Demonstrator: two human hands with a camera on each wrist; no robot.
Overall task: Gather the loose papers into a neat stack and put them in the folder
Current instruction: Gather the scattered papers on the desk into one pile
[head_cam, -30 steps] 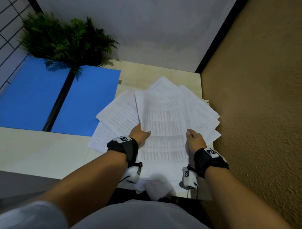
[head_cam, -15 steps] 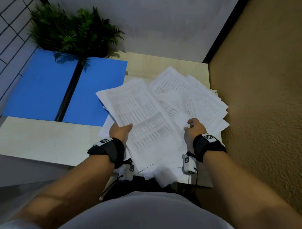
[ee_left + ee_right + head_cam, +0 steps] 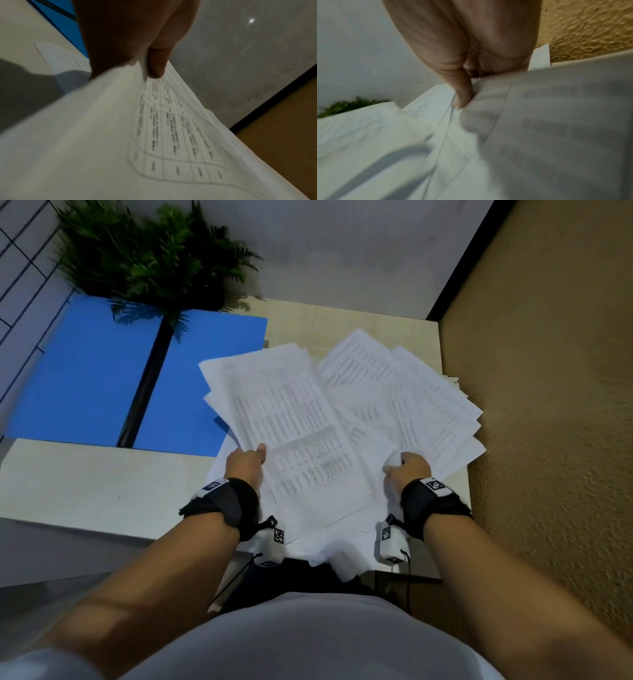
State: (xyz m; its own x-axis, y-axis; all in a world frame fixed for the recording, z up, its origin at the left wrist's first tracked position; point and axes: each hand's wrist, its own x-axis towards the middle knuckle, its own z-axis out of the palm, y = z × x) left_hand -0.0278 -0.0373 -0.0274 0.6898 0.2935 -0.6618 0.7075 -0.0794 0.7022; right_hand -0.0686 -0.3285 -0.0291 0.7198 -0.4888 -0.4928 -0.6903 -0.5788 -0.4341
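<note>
Printed white papers [image 3: 298,419] lie fanned over the right half of the pale table. My left hand [image 3: 248,462] pinches a bundle of sheets [image 3: 154,121] at its left edge, thumb on top, lifting them off the pile. At the right side my right hand [image 3: 406,467] grips another bunch of sheets [image 3: 539,121], which crumple slightly under the thumb. An open blue folder [image 3: 102,371] with a black spine lies flat on the table at the left, apart from both hands.
A green fern [image 3: 147,258] stands at the back left, overhanging the folder. A textured tan wall [image 3: 548,405] runs close along the table's right edge. Some sheets [image 3: 342,563] hang over the table's near edge. Bare table top [image 3: 85,481] shows at front left.
My left hand lifted a bundle of sheets and swung it leftward, tilting it away from the rest. The right hand closed on the right-hand sheets, creasing them.
</note>
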